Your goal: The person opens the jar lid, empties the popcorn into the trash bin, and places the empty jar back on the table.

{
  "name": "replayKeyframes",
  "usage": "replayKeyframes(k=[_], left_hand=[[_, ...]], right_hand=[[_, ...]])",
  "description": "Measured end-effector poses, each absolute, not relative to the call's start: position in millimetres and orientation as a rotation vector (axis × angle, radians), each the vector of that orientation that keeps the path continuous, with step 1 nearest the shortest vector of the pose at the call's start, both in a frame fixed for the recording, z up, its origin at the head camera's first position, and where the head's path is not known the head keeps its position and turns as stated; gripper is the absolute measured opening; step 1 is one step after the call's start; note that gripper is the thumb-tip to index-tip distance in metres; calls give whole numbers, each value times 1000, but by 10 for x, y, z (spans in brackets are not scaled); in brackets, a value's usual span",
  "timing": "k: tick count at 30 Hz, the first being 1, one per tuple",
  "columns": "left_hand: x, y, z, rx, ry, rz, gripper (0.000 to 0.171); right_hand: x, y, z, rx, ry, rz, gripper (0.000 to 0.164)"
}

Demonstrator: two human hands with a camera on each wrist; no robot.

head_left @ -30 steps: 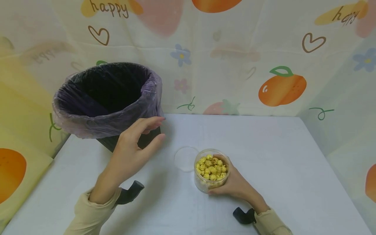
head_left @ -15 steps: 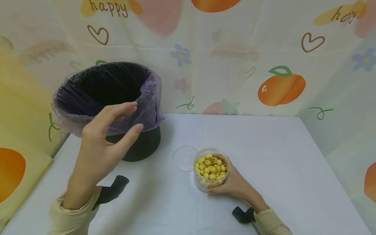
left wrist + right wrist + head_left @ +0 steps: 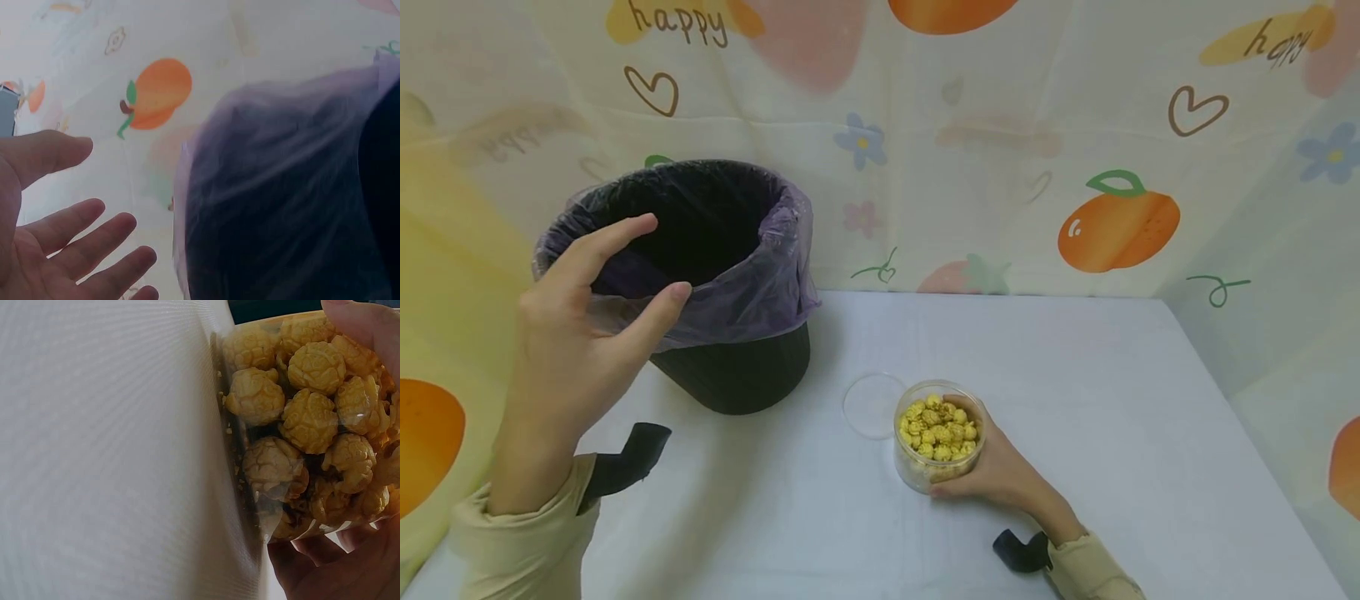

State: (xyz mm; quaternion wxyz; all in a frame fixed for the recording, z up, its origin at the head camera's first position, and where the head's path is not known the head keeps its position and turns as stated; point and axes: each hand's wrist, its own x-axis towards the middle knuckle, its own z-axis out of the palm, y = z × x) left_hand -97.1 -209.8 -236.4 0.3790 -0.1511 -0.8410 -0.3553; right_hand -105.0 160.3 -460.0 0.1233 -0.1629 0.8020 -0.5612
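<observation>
A clear jar [image 3: 913, 473] of yellow popcorn [image 3: 938, 428] stands lidless on the white table. My right hand [image 3: 1003, 467] grips it from the right, thumb and fingers around its wall. In the right wrist view, round popcorn pieces [image 3: 309, 422] show through the jar's side. My left hand [image 3: 568, 337] is raised at the left of the bin [image 3: 741, 375], thumb and fingers spread apart. The left wrist view shows nothing between those fingers. A purple plastic liner [image 3: 760, 287] folds over the bin's rim; its bottom is too dark to see.
Just left of the jar, a clear round lid [image 3: 872, 406] lies flat on the table [image 3: 1075, 375]. Fruit-printed cloth [image 3: 1000, 192] hangs behind the table and along both sides. Black wrist mounts [image 3: 628, 458] stick out from both sleeves.
My left hand has moved left and up, from in front of the bin's right part to its left rim. The right hand and jar have stayed in place.
</observation>
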Motion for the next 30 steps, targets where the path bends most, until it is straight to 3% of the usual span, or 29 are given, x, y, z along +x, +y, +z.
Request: replayKeyframes(k=[30], left_hand=[[-1405, -3202, -2531, -294, -2366, -971, 51]], right_hand=[[-1050, 1599, -4614, -482, 2345, -1632, 113]])
